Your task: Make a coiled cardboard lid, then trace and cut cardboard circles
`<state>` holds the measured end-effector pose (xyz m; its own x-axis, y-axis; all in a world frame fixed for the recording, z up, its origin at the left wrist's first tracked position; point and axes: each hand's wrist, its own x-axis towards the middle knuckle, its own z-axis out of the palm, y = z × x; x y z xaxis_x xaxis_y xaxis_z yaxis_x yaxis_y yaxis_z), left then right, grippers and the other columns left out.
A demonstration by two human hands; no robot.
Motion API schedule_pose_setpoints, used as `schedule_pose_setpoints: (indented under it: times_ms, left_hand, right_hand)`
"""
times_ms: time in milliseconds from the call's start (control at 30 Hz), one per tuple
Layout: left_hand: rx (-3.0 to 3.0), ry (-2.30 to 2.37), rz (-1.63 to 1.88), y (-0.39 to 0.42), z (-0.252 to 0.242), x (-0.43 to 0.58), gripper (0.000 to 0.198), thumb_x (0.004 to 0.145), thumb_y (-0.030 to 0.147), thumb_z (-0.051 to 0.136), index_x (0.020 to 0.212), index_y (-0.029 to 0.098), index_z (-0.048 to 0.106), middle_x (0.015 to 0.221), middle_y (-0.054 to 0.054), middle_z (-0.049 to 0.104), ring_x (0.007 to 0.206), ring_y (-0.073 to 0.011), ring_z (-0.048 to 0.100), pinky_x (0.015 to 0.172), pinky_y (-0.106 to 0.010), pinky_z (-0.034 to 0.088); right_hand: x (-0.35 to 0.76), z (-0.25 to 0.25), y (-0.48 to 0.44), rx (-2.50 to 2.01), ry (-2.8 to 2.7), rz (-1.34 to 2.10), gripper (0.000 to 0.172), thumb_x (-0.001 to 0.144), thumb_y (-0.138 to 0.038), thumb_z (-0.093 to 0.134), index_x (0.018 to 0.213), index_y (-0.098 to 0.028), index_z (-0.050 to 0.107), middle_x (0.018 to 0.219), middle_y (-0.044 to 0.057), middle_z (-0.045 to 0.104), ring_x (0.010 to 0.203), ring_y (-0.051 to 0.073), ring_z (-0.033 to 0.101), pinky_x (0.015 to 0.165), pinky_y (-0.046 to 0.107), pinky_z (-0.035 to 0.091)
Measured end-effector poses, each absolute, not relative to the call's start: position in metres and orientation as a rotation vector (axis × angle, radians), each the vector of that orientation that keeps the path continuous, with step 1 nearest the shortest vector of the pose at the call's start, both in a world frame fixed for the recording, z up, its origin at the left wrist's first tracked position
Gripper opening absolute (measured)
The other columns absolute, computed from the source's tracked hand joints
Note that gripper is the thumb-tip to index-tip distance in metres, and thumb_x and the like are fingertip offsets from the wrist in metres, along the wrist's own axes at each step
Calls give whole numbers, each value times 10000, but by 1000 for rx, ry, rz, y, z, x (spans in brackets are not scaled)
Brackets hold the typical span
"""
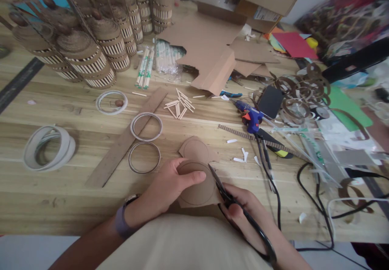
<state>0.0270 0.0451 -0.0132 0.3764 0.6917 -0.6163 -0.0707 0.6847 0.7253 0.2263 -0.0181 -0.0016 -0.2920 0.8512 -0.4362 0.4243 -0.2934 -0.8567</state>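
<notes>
My left hand grips a piece of brown cardboard with a circle drawn on it, thumb on top and the other fingers hidden beneath. In my right hand are black-handled scissors, their blades at the right edge of the cardboard, close to the drawn line. A second cardboard piece with a drawn circle lies just beyond, partly covered by the held one. To the left on the wooden table rest two thin rings and a long cardboard strip.
Rolls of tape stand at the left, and small wooden sticks lie scattered mid-table. A blue glue gun with a black cable sits to the right. Several lantern-like cardboard models crowd the back left; large cardboard sheets lie behind.
</notes>
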Motion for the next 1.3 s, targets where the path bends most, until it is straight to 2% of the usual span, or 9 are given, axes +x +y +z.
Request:
schedule_pose_setpoints:
  times_ms: [400, 700, 867, 1300]
  left_hand:
    - [693, 1082, 529, 44, -12, 26, 278, 654, 337, 784, 871, 169, 737, 875, -56, 788, 859, -258, 708, 750, -323, 515]
    - [699, 1110, 500, 44, -9, 27, 290, 637, 344, 782, 862, 172, 720, 869, -58, 786, 882, -276, 709, 771, -343, 521]
    - [677, 1089, 505, 44, -10, 27, 299, 638, 341, 785, 879, 174, 728, 873, -50, 787, 862, -254, 703, 758, -324, 512]
    - [673, 1080, 504, 44, -10, 27, 313, 651, 331, 788, 906, 161, 730, 896, -62, 789, 870, -254, 697, 771, -327, 510]
  right_hand:
    - [227, 0, -18, -1601, -1605, 1613, 707, 782, -900, 327, 704, -206, 435, 670, -26, 362, 634, 141, 318, 560, 277, 269]
    - [227, 1, -18, -1611, -1634, 1557, 710, 804, -883, 314, 689, -202, 477, 646, -10, 393, 630, 152, 367, 546, 260, 351]
    - [227, -1, -20, -1627, -1609, 1547, 733, 792, -890, 324, 690, -189, 515, 643, -5, 428, 623, 152, 404, 549, 258, 387]
    - [227, -10, -26, -1637, -1607, 1529, 726, 789, -901, 303, 650, -205, 459, 632, -10, 385, 616, 153, 370, 538, 260, 339]
